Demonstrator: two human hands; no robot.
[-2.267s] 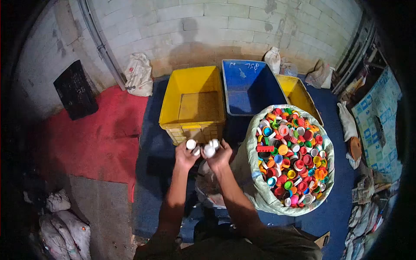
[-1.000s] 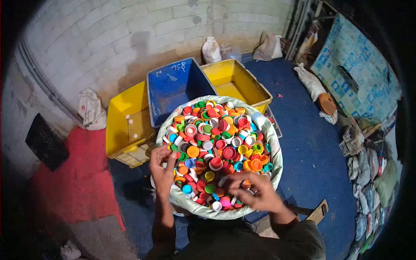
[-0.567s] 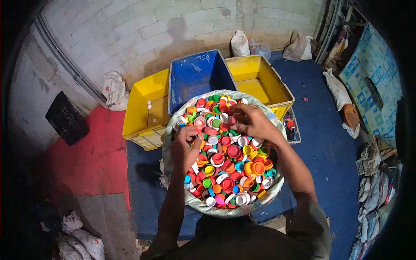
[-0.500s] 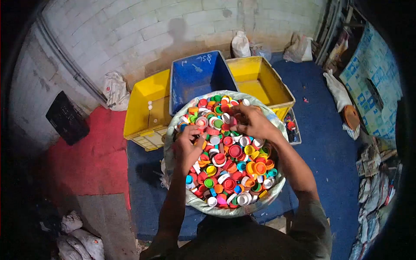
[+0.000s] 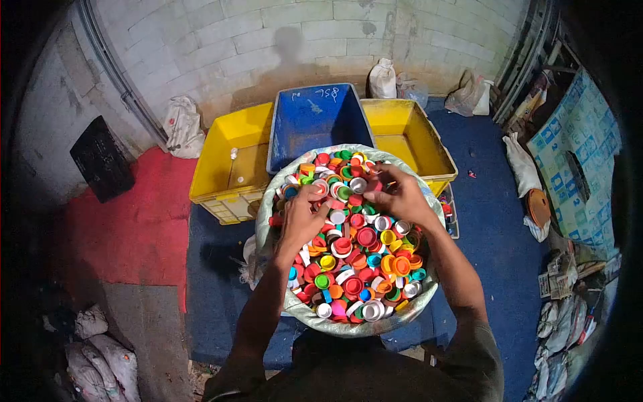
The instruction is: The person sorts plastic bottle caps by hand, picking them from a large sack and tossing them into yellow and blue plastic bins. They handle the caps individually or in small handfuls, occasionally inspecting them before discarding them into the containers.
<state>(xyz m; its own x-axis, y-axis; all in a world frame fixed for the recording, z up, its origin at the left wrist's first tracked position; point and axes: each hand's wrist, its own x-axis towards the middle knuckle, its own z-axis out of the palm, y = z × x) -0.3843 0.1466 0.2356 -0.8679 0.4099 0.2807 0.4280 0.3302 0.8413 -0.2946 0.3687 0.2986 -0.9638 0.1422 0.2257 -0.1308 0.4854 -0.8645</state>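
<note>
While the sack (image 5: 288,305) of mixed bottle caps (image 5: 355,258) sits on the floor before three bins, both hands dig in: left hand (image 5: 301,218) and right hand (image 5: 402,197) with fingers curled among caps, grasp unclear.

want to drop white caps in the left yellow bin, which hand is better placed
Left, probably. The left hand rests on the caps at the sack's left edge, right beside the left yellow bin. The right hand is on the pile's far right side, nearer the right yellow bin.

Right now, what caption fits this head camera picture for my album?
Two hands, left hand and right hand, dig in a sack of colourful bottle caps.
</note>
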